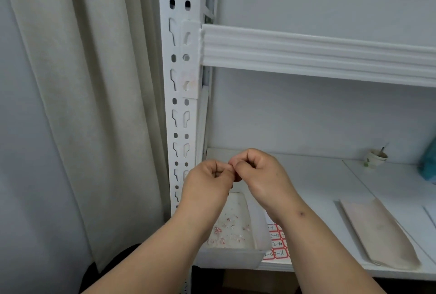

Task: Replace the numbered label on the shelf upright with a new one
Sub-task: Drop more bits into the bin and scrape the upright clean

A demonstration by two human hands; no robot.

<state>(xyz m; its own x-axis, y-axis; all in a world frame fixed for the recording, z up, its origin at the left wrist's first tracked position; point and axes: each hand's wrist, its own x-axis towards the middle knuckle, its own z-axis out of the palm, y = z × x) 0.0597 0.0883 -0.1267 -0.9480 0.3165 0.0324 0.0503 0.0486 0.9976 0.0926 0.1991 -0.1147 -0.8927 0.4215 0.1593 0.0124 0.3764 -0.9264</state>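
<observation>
The white slotted shelf upright (180,95) runs down the middle left, and no numbered label shows on its visible face. My left hand (207,182) and my right hand (257,171) meet fingertip to fingertip in front of its lower part, above a clear plastic tray (257,241). Both have curled fingers and pinch something tiny between them; a hint of red shows there, but the thing is too small to name. A sheet of red-bordered numbered labels (277,244) lies on the shelf board beside the tray, partly under my right forearm.
The tray holds several red and white paper scraps (226,230). A beige flat sleeve (379,230) lies on the shelf board to the right. A small paper cup (376,158) and a teal object (429,164) stand at the back right. A curtain (82,105) hangs at left.
</observation>
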